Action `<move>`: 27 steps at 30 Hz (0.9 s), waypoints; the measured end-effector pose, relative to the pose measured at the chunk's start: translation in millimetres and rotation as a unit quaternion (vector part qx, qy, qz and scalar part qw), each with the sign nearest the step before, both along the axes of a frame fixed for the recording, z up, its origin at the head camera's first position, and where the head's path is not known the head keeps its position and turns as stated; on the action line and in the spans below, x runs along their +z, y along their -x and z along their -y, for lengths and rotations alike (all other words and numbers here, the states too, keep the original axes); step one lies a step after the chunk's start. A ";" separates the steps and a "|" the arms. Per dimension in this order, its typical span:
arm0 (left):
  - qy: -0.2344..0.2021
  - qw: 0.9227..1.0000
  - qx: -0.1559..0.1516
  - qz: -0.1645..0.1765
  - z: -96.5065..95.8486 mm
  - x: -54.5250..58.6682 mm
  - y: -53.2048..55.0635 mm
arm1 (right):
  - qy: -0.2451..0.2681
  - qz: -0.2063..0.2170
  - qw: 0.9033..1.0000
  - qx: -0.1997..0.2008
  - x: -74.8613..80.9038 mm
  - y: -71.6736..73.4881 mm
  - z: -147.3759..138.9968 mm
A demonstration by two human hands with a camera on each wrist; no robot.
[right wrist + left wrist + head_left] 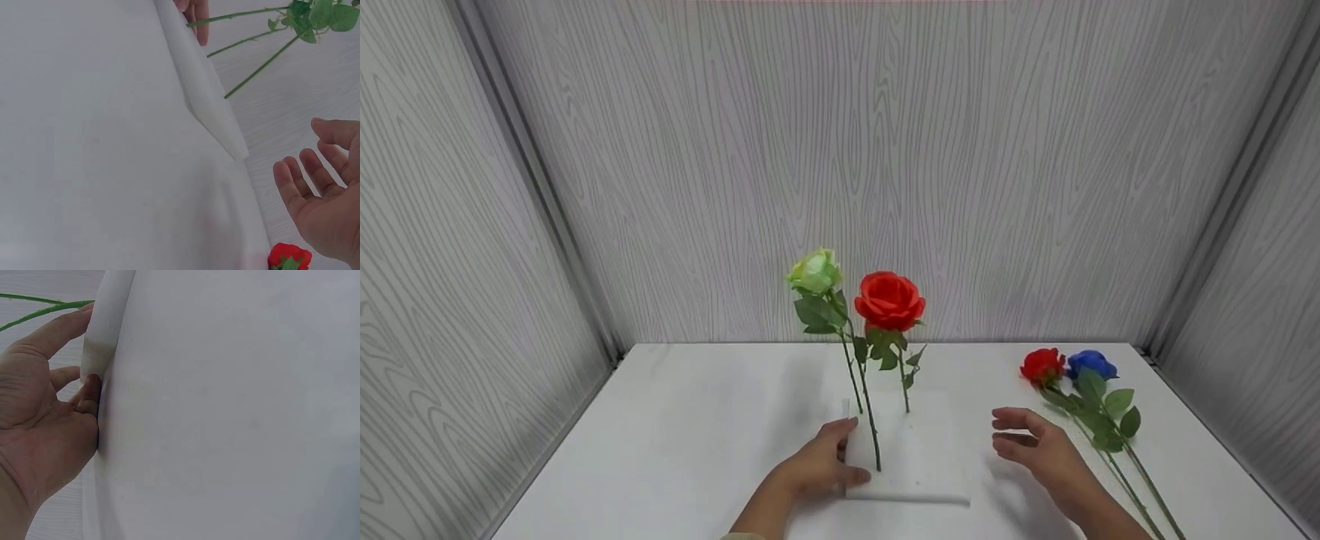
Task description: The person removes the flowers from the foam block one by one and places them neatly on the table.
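My left hand (pixel 821 461) holds the left edge of a flat white block (pixel 934 457), thumb near its front corner. In the left wrist view, fingertips touch the side of the block (pixel 104 332). Several green stems stand in the block, three of them plain in the right wrist view. Above it rise a pale green rose (pixel 815 271) and a large red rose (pixel 889 301); which bloom tops each stem is partly hidden by leaves. Right of the block, my right hand (pixel 1046 454) hovers with fingers apart and nothing in them.
A smaller red rose (pixel 1042 367) and a blue rose (pixel 1092 365) lie on the right of the white table (pixel 682 442), stems pointing toward me. Grey wood-grained panels (pixel 885 150) wall in the back and both sides.
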State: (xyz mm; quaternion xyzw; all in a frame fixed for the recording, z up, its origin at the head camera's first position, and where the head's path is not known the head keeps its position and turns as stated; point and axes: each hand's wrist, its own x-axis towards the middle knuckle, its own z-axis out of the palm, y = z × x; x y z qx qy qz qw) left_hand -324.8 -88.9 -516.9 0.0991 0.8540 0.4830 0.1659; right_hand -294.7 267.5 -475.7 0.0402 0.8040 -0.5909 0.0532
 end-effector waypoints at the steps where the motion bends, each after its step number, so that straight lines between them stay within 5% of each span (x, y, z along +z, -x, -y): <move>1: 0.002 1.000 0.001 0.000 0.6 0.0 0.4 | 0.000 -0.002 1.000 0.001 -0.5 2.1 6.4; 15: -0.010 1.000 -0.005 -0.004 4.5 3.2 -3.7 | 0.067 -0.031 0.997 0.023 -8.4 23.2 78.6; 27: -0.002 1.000 0.000 0.001 0.1 6.3 -6.6 | 0.071 -0.047 0.996 0.012 -25.7 47.3 102.3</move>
